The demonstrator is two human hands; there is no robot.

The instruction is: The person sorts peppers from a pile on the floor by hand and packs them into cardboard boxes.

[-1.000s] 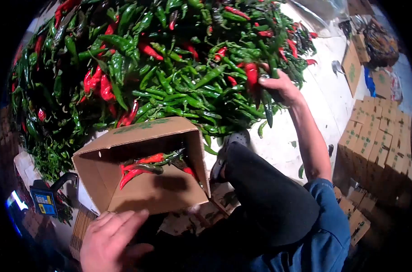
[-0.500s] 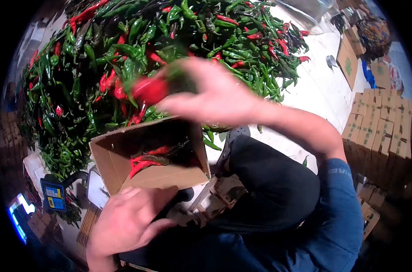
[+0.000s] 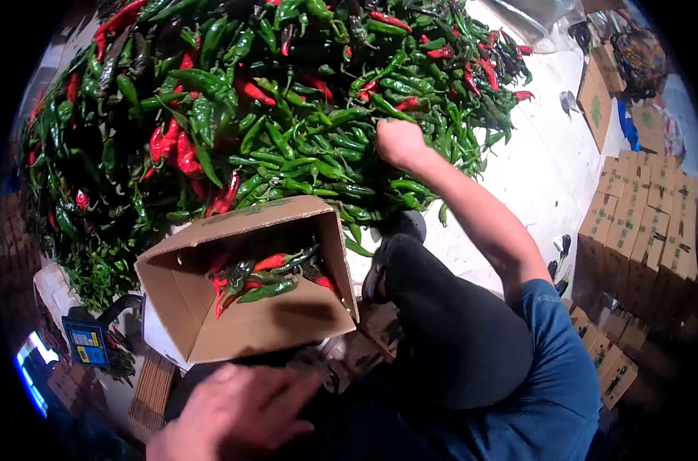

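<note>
Added long red and green peppers (image 3: pixel 268 290) to brown cardboard box (image 3: pixel 167 292), fuller now; curled right hand (image 3: pixel 399 144), hold unclear; open, empty left hand (image 3: pixel 245 407).

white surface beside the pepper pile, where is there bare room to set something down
Bare white surface lies between the pepper pile, the right arm and the stacked boxes. Inside the open carton, the panel nearest the left hand is mostly bare. The pepper pile itself is crowded.

Stacked brown cartons (image 3: pixel 642 206) at right, a blue scrap (image 3: pixel 628 129) beyond them, clear plastic (image 3: pixel 552 21) near the top edge.
</note>
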